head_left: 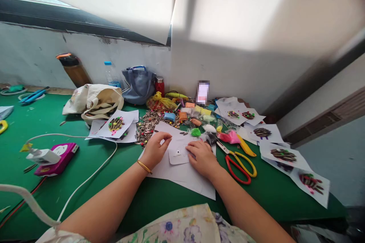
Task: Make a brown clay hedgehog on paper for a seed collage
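My left hand [156,149] is over the left part of some white paper sheets [182,182], thumb and forefinger tips brought close together. Whatever may be between them is too small to make out. My right hand [202,158] lies on the sheets with its fingers spread, touching the right side of a small white card [174,156]. A black dot shows on that card between my hands. Behind my left hand is a heap of striped sunflower seeds [146,123]. Beside my right hand lie scissors [238,163] with red and yellow handles.
Bags of coloured clay [203,111] and a yellow cutter [246,146] are behind my right hand. Seed-decorated sheets [282,155] line the right; others [115,125] lie left. A phone [203,92] stands at the wall. A white cable [91,176] crosses by a purple power strip [58,159].
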A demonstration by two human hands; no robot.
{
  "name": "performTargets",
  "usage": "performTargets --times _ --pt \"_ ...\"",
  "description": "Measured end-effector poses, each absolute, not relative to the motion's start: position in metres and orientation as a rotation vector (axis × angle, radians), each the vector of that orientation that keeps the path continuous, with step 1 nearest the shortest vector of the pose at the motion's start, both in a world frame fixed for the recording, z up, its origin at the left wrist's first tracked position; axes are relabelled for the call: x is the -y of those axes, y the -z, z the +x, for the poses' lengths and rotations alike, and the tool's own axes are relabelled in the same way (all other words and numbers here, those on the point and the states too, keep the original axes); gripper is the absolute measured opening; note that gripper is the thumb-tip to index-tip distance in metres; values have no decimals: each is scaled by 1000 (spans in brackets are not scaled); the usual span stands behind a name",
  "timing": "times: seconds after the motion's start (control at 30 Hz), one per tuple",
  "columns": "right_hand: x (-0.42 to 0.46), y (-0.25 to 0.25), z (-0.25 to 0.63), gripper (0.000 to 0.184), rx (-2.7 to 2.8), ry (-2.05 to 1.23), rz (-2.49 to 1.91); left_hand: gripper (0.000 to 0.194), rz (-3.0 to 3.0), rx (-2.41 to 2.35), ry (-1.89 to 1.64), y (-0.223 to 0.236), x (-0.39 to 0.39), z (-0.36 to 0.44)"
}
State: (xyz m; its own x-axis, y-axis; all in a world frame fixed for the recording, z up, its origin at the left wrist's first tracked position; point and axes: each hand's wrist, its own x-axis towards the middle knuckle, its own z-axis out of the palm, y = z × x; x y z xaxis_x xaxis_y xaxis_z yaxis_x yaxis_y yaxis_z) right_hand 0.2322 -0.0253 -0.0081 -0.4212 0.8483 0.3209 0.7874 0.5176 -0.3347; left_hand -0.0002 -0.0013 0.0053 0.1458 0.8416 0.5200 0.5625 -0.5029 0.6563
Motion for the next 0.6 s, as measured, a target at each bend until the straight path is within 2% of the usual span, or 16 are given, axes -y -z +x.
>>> performTargets --times 0.17,0.6 --pt "26 12 228 31 2318 -204 -1396 23 2105 -1422 -1157 -6 0 -2" --pt "26 13 225 35 2321 -233 -1437 17 2176 -1378 -995 -4 1 -1"
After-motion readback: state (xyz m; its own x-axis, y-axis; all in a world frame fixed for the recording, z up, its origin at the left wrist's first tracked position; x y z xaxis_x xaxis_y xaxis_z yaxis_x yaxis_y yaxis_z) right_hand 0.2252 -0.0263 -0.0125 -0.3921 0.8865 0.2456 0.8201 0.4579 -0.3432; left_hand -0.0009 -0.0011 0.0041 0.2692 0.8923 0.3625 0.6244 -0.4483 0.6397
